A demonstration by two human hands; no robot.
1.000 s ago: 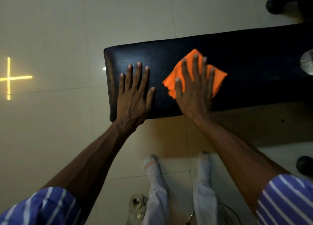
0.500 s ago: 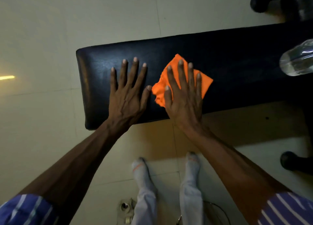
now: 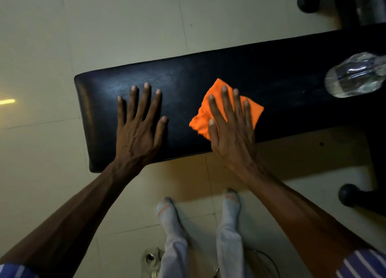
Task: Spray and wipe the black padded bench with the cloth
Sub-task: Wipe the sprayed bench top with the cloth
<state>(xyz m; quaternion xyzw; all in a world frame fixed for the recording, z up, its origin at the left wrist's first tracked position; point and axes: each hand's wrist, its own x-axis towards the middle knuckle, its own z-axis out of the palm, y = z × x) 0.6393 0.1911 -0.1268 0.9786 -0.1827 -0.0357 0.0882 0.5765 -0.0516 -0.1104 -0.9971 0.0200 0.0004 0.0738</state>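
The black padded bench [image 3: 188, 75] runs across the middle of the view, its rounded end at the left. My left hand [image 3: 140, 123] lies flat on the pad near that end, fingers spread, holding nothing. My right hand [image 3: 231, 127] presses flat, fingers apart, on an orange cloth [image 3: 216, 91] that lies crumpled on the pad; most of the cloth is hidden under the palm. A clear spray bottle [image 3: 355, 77] lies on its side on the bench at the right edge of the view.
Pale floor tiles [image 3: 104, 27] surround the bench. Dark bench legs with rounded feet [image 3: 351, 195] show at the right, above and below the pad. My feet [image 3: 229, 196] stand close to the bench's near side. A small metal object [image 3: 151, 256] lies on the floor by my left leg.
My right hand has slid the orange cloth to the right along the pad, away from my left hand. The view has shifted, bringing more of the bottle into sight.
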